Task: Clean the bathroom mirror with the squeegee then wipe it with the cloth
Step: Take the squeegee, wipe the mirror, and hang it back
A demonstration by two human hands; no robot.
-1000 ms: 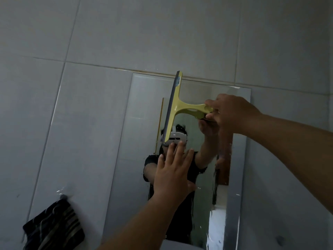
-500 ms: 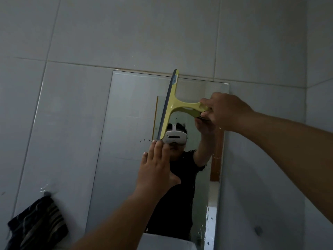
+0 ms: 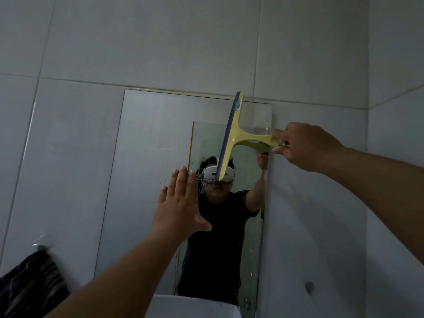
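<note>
Right hand (image 3: 305, 145) grips the yellow plastic squeegee (image 3: 231, 138) by its handle, blade upright against the rectangular wall mirror (image 3: 149, 145) near its top; left hand (image 3: 181, 203), fingers straight, presses the glass, probably for balance.

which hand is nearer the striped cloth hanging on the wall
Left. The left hand is flat against the mirror, up and right of the striped cloth; the right hand holds the squeegee farther right.
</note>
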